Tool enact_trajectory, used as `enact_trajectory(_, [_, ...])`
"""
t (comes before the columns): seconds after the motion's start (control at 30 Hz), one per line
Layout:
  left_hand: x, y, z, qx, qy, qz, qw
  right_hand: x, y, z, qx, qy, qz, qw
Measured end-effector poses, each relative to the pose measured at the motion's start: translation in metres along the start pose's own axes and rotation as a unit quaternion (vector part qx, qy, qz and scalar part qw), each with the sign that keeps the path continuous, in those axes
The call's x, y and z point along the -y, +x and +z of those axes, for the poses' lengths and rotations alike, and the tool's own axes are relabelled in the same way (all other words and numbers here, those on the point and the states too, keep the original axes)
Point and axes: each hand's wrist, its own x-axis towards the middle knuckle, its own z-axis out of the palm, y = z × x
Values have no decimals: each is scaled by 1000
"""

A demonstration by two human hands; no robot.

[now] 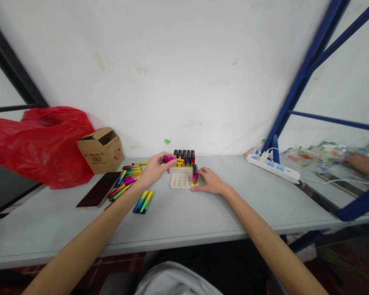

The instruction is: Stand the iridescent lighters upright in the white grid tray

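Note:
A pink and yellow lighter (174,160) lies sideways in the fingers of my left hand (156,169), above the left part of a white tray (181,180) with round holes. My right hand (210,180) rests at the tray's right end, its fingers around the side of the tray and beside upright purple-orange lighters (195,175). Behind, several upright lighters (184,158) with black tops stand in rows. Loose coloured lighters (127,176) are heaped left of my left hand, and a few more (144,202) lie side by side nearer the front edge.
A dark phone (99,190), a cardboard box (102,150) and a red plastic bag (55,143) are at the left. On the right are a white power strip (273,167) and a blue metal frame (290,98). Beyond it, another person's hand (364,164) touches clear plastic packaging.

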Motion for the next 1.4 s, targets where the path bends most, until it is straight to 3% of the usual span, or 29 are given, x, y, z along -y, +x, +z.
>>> enact_trajectory(0.1, [9,3,21,1,-163,-66,984,0,0,1,0,-3,-1,1000])
enact_trajectory(0.2, [21,-2,33,11,-260,-105,960,-2,1,2,-1,-7,-2,1000])
enact_trajectory(0.57, [21,-17,33,108,-324,-243,908,0,0,0,-3,-3,-11,1000])
enact_trajectory(1.13, [26,-19,29,143,-339,-252,895,5,-1,-5,5,-8,-9,1000])
enact_trajectory(1.4, [23,-20,31,105,-302,-232,919,5,0,-4,7,-5,-9,1000])
